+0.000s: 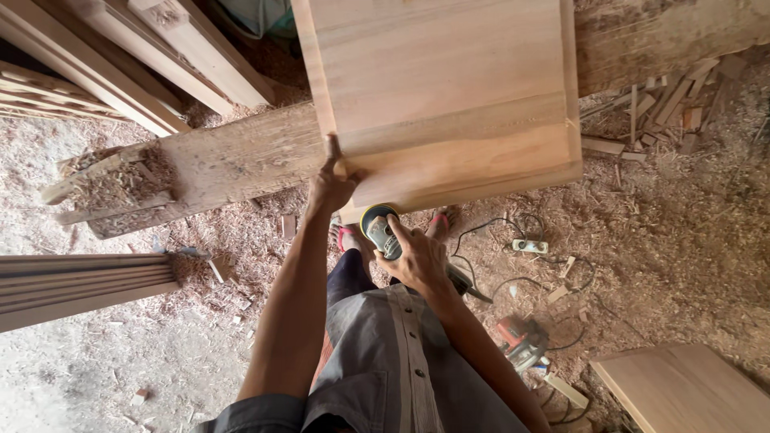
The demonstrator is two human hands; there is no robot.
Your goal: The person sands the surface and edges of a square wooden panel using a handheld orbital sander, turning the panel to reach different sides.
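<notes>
Pale wood fills the upper middle of the frame: a broad flat wooden panel lies across a rough timber beam that runs from the left edge toward the upper right. At the panel's lower left corner the left hand grips the edge, thumb on the top face and fingers curled underneath, so it is closed on the board. Just below that corner, at the lower centre of the frame, the right hand is wrapped around the body of a grey angle grinder, fingers clenched over it; its round yellow-rimmed disc meets the panel's near edge. A black cable trails from the tool across the floor to a small white socket block right of centre. Sawdust and shavings cover the ground everywhere. At the lower right lies a red power tool, and beyond it, in the corner, another light wooden board. Long wooden slats reach in from the left edge, more planks lean at the upper left, and small offcuts are scattered at the upper right. The person's grey buttoned shirt shows at the bottom centre.
</notes>
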